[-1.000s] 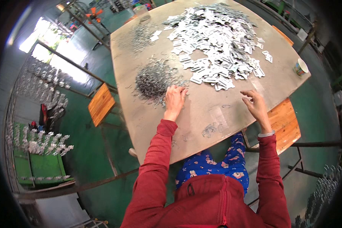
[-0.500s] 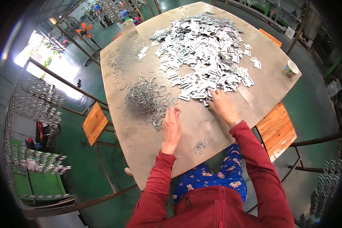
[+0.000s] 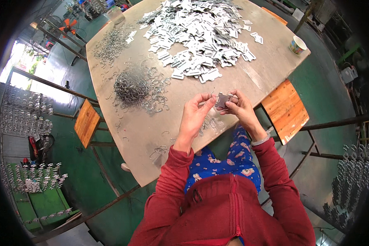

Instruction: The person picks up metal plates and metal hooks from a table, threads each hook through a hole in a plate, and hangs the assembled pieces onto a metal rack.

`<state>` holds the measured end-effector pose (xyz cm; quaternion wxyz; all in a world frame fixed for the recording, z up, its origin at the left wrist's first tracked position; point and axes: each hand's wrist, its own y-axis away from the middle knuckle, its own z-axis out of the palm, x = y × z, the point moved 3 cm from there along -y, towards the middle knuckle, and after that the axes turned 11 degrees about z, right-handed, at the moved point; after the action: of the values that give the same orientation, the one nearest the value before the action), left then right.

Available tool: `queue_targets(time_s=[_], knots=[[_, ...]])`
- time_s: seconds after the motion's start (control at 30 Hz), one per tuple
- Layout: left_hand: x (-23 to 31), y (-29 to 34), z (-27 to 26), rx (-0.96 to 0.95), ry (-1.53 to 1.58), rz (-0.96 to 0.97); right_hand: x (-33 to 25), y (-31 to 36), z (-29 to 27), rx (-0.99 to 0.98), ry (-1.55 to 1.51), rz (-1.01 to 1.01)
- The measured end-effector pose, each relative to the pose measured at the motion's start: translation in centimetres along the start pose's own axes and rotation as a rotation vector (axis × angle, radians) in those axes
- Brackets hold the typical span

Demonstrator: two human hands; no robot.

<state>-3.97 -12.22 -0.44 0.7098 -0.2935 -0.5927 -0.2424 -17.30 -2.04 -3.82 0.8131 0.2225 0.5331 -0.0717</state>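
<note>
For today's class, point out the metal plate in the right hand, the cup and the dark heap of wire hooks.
Metal plate (image 3: pixel 222 101), head view: middle of its flat face.
Cup (image 3: pixel 295 47), head view: its outer side wall.
Dark heap of wire hooks (image 3: pixel 131 87), head view: its dense middle.

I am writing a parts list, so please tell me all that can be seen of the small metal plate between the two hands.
The small plate is flat, dull grey and metal-looking, with a notched outline. It is held up over the near part of the table. The right-hand grip pinches it, thumb on its face, hiding its right part. The left-hand grip is at its left edge; whether it touches is unclear.
</note>
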Motion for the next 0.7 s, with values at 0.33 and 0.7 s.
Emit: queue_targets(time_s=[0.33, 0.7], knots=[[-1.2, 1.1, 2.2, -0.082, 0.178, -0.096, 0.7, 4.6, 0.5, 0.029, -0.051, -0.107], [-0.5, 3.3, 2.6, -0.017, 0.287, -0.002, 0.3, 5.2, 0.4, 0.162, 0.525, -0.365]])
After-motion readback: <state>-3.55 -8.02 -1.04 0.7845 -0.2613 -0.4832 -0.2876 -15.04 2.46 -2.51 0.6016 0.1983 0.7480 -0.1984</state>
